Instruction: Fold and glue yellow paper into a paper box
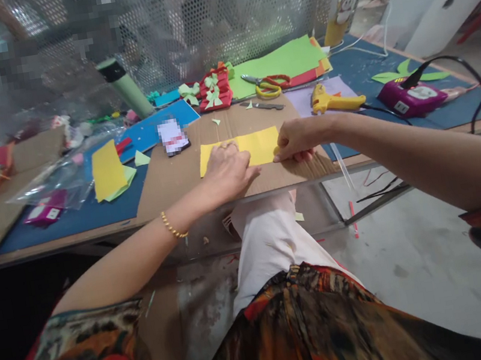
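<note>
A strip of yellow paper lies lengthwise on a brown cardboard sheet at the front of the table. My left hand rests on the strip's left half, its fingers bent and pressed together against the paper. At the right end, my right hand pinches the paper's edge between thumb and fingers. What lies beneath my left fingers is hidden. Just behind the strip are a dark-bladed knife and small pale-green paper scraps.
A yellow glue gun with a black cord lies right, near a purple device. Yellow-handled scissors rest on green sheets. Red pieces with green bows, a green bottle and yellow sheets stand around.
</note>
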Tool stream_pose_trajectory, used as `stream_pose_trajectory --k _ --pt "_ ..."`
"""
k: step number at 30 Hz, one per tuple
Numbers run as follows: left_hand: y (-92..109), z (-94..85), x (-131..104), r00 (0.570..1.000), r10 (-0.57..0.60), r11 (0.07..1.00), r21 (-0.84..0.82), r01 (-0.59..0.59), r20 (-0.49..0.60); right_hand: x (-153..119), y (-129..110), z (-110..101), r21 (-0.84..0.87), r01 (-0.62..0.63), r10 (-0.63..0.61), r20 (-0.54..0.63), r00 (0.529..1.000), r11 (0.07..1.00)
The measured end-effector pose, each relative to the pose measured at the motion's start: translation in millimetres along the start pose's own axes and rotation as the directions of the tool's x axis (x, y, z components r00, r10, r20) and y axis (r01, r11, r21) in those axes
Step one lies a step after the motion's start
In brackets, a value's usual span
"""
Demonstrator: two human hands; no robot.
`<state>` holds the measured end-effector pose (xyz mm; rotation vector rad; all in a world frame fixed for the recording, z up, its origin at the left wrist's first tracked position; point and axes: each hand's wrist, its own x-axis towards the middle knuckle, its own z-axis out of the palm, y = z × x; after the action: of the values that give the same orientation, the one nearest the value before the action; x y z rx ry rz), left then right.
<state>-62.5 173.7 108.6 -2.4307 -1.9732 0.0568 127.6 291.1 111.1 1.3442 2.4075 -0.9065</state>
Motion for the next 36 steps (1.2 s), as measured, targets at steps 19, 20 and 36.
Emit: stream_pose_trajectory --k 19,20,36 --pt "19.7 -18.6 35.7 0.895 -0.341 0.860 -0.290 0.421 0.289 7.7 12.0 3.7 -0.037 0.070 -0.071 -0.031 0.997 0.997" --pt "18.1 -18.3 34.2 0.894 -0.344 0.856 -0.297 0.424 0.287 7.1 11.9 4.2 -0.042 0.073 -0.074 -0.032 0.997 0.996" --pt "-19.1 -18.5 5.1 0.872 -0.372 0.806 -0.356 0.473 0.317 0.3 8.1 6.0 -0.004 0.042 -0.043 -0.053 0.998 0.999"
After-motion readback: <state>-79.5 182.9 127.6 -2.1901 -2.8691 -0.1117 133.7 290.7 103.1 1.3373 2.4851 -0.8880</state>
